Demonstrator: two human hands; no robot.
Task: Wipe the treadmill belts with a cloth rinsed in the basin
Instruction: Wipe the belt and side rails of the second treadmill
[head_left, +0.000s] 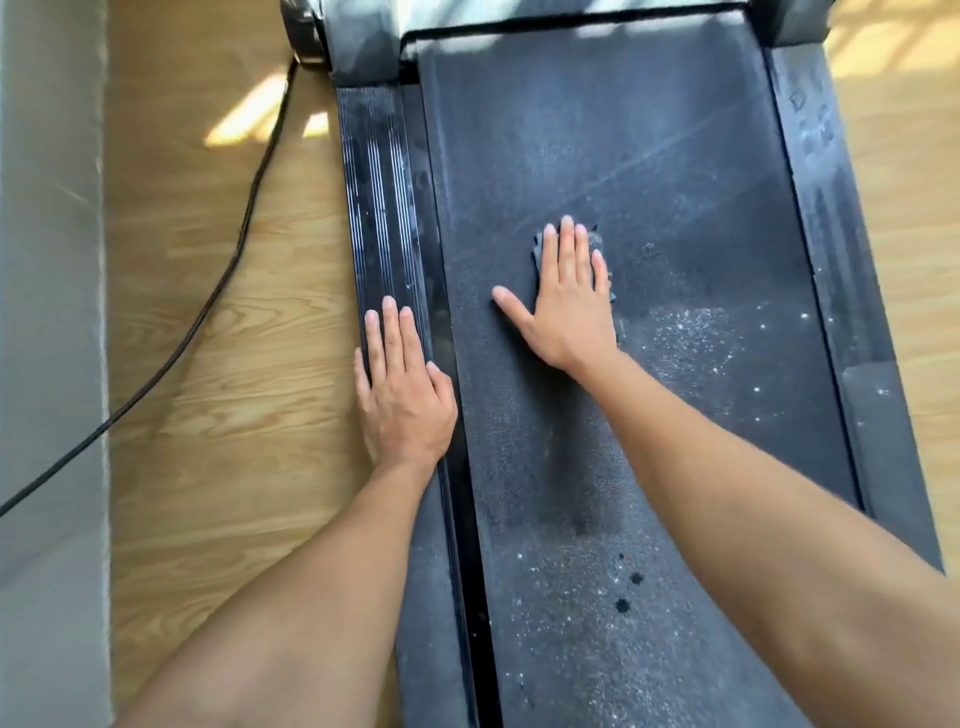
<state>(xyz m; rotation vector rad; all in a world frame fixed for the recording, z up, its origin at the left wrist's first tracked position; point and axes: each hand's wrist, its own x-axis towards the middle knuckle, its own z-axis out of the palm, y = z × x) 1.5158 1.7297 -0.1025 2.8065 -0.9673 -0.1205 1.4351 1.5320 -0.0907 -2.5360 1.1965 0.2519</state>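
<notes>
The dusty dark treadmill belt (649, 156) runs up the middle of the head view, speckled with white grit and a few dark wet drops near me. My right hand (563, 301) lies flat, fingers spread, pressing a small dark cloth (597, 241) onto the belt's middle; only the cloth's edges show around my fingers. My left hand (402, 387) rests flat and empty on the ribbed left side rail (376, 208). A darker damp streak trails on the belt below my right wrist. No basin is in view.
A black power cable (244, 223) snakes over the wooden floor (218, 389) left of the treadmill to its front housing (358, 47). A grey wall (47, 312) borders the far left. The right side rail (826, 218) is dusty.
</notes>
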